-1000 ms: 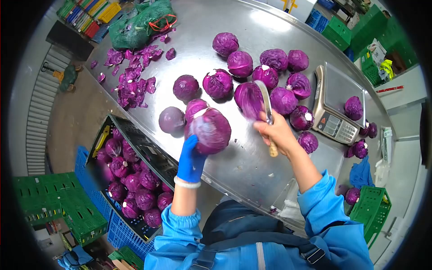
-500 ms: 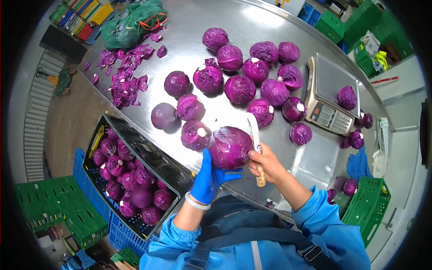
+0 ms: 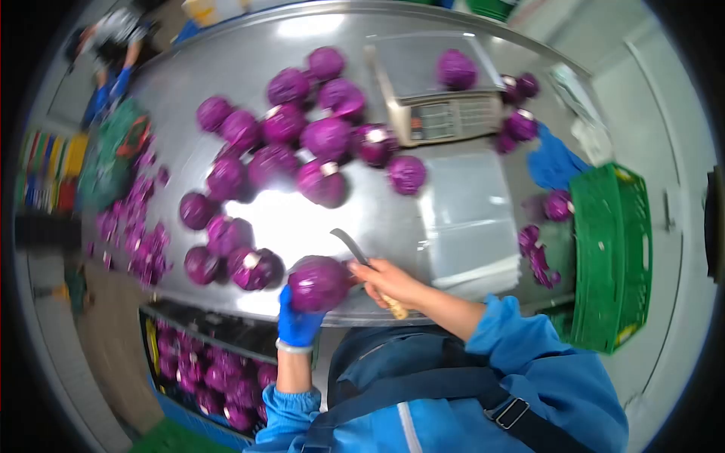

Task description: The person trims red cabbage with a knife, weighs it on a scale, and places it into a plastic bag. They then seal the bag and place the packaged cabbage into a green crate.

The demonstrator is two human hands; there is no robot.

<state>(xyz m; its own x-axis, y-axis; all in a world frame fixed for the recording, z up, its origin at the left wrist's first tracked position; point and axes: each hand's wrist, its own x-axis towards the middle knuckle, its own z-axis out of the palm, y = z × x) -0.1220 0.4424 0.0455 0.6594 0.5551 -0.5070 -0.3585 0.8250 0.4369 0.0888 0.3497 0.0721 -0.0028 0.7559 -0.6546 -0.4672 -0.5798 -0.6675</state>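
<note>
A red cabbage (image 3: 320,283) rests in my left hand (image 3: 300,321), which wears a blue glove and supports it from below and the left. My bare right hand (image 3: 389,283) grips a curved knife (image 3: 349,243) by its pale wooden handle. The blade points up and to the left, just above the cabbage's right side. A small dark piece seems to sit between my right fingers and the cabbage; blur hides what it is. Several more red cabbages (image 3: 326,138) lie on the metal table beyond my hands, a few showing white cut stems.
A scale (image 3: 445,117) bears one cabbage. Clear plastic bags (image 3: 468,219) lie to the right, near a green crate (image 3: 612,257). Loose leaves (image 3: 140,230) and a green net sack (image 3: 113,162) lie left. A black crate (image 3: 219,321) holds cabbages below. Another person (image 3: 113,38) stands far left.
My view has swung right, bringing the scale, bags and green crate nearer the middle. The knife has tipped over to the left from nearly upright. The cabbage stays in my left hand.
</note>
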